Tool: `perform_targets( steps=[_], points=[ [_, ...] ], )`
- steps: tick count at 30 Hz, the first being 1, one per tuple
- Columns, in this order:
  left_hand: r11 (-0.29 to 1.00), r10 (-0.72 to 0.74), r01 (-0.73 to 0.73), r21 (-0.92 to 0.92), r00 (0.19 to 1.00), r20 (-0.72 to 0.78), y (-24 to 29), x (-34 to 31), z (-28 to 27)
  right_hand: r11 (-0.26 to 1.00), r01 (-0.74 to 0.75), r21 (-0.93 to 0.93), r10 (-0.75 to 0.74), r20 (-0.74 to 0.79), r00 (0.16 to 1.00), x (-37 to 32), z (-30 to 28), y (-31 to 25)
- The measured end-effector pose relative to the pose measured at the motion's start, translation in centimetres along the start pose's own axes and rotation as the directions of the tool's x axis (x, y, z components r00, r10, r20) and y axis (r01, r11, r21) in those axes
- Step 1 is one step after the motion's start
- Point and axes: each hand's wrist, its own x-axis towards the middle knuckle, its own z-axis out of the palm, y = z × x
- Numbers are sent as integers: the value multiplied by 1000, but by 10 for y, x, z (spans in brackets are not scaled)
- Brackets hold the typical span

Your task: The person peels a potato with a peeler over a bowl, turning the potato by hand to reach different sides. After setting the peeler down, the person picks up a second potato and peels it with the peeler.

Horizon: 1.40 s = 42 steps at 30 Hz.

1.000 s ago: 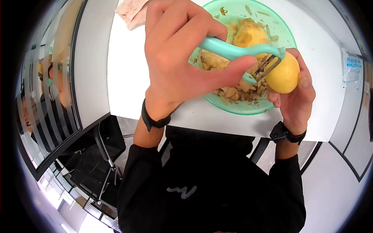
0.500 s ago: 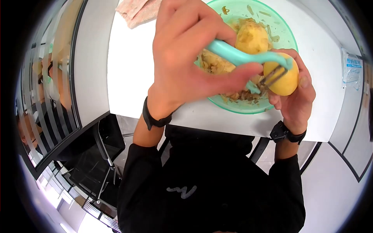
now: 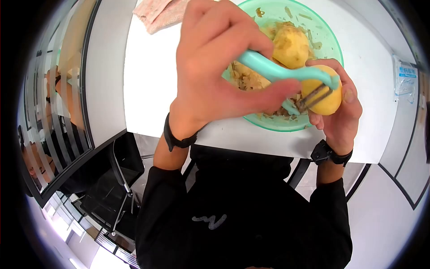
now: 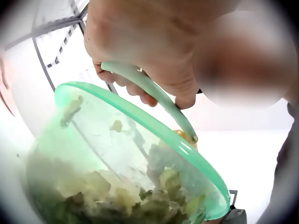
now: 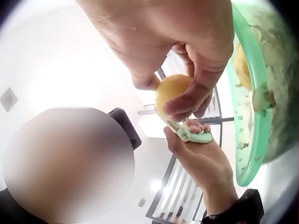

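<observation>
In the head view, my left hand (image 3: 208, 76) grips the handle of a turquoise peeler (image 3: 268, 67). The peeler's metal blade lies against a peeled yellow potato (image 3: 330, 105), which the fingers and thumb of my right hand (image 3: 342, 119) hold. The potato is over the near right part of a translucent green bowl (image 3: 330, 38). Inside the bowl sit another potato (image 3: 291, 47) with brownish patches and a heap of peelings (image 3: 251, 80). The right wrist view shows the held potato (image 5: 174, 88) between thumb and fingers, the peeler (image 5: 196, 136) just below it.
The bowl stands on a white table (image 3: 148, 89). A pinkish cloth (image 3: 161, 15) lies at the far left of the table. A clear plastic packet (image 3: 405, 78) is at the right side, and a black chair (image 3: 109, 193) stands to the left below the table.
My left hand and the peeler have moved right and a little toward me, the blade shifting further across the potato. The potato has dipped slightly toward me in my right hand.
</observation>
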Motion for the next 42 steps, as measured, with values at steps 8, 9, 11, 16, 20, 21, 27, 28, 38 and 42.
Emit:
perform_targets(
  steps=[8, 9, 11, 16, 20, 21, 27, 28, 38, 42],
  points=[
    [977, -175, 184, 112, 981, -86, -12, -8, 7, 997, -9, -81, 9, -11, 1000, 0, 2, 0],
    [972, -205, 214, 96, 974, -93, -12, -9, 6, 994, -1, -108, -5, -55, 998, 1, 5, 0],
    [969, -228, 234, 78, 970, -82, -8, -7, 7, 999, 16, -40, -16, -3, 1000, 3, 2, -2],
    [974, -203, 211, 80, 974, -99, -11, -9, 7, 996, 90, -3, -90, -8, 996, 3, 1, -3],
    [984, -139, 152, 89, 980, -142, -19, -11, 11, 988, 146, -51, -149, -56, 987, 4, 6, 1],
    [985, -137, 149, 83, 981, -140, -18, -10, 11, 984, 167, -68, -173, -82, 982, 4, 8, 3],
    [968, -248, 245, -45, 967, -52, -2, -9, 10, 915, 356, -190, -367, -29, 930, 3, 4, 14],
    [970, -242, 241, -44, 969, -40, 0, -8, 11, 893, 384, -233, -400, -24, 916, 3, 4, 15],
    [959, -277, 279, 40, 959, -53, -4, -9, 12, 868, 434, -242, -440, 33, 898, 7, 4, 15],
    [961, -273, 274, 44, 961, -33, -3, -9, 13, 883, 428, -192, -430, 32, 902, 6, 3, 15]
  ],
)
